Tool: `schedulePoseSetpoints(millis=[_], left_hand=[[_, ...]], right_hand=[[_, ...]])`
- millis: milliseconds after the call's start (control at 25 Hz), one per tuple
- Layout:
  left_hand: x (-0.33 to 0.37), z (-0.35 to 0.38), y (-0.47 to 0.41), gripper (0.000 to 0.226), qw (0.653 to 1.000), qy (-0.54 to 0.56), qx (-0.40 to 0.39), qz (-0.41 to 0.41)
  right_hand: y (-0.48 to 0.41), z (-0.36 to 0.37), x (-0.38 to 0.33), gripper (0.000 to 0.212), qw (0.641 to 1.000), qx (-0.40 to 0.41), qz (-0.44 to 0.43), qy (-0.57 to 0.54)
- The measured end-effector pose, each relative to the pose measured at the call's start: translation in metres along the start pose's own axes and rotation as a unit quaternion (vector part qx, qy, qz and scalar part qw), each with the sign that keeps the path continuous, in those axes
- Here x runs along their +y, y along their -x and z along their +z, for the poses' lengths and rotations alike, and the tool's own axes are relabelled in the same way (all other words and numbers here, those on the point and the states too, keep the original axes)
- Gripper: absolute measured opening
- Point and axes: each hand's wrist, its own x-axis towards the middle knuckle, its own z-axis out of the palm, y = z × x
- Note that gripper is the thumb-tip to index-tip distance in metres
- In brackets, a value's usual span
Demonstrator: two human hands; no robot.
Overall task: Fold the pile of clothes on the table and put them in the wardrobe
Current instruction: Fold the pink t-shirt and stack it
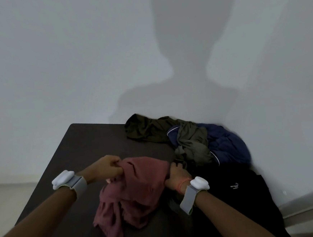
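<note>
Over near table (65, 155) centre, left hand (107, 168) and right hand (176, 174) each grip bunched pink garment (138, 187), fingers curled tight; clothes pile (191, 140) far right.

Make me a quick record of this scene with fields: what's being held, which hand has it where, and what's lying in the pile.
held item: pink garment, bunched, lower end on the dark table
left grip: pinches the garment's upper left edge
right grip: clutches its right edge
unfolded pile: olive garment, navy garment, black garment, heaped by the wall
folded items: none visible
wardrobe: not in view
</note>
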Motion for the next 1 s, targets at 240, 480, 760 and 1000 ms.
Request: schedulePoseSetpoints(millis=[240, 480, 760, 1000], left_hand=[[-0.016, 0.028, -0.019, 0.018, 0.995, -0.061, 0.059, 0.041], [-0.011, 0.042, -0.034, 0.101, 0.996, -0.013, 0.044, 0.078], [0.0, 0.072, -0.043, 0.107, 0.941, -0.283, -0.058, 0.176], [0.003, 0.099, -0.058, 0.023, 0.875, -0.422, 0.047, 0.232]], right_hand=[[-0.018, 0.011, 0.044, 0.082, 0.986, 0.034, 0.056, 0.154], [-0.04, -0.045, 0.051, 0.025, 0.98, 0.036, -0.083, 0.177], [-0.05, -0.161, 0.03, 0.055, 0.898, 0.304, -0.158, -0.276], [-0.033, -0.058, 0.025, 0.035, 0.956, 0.124, -0.214, -0.155]])
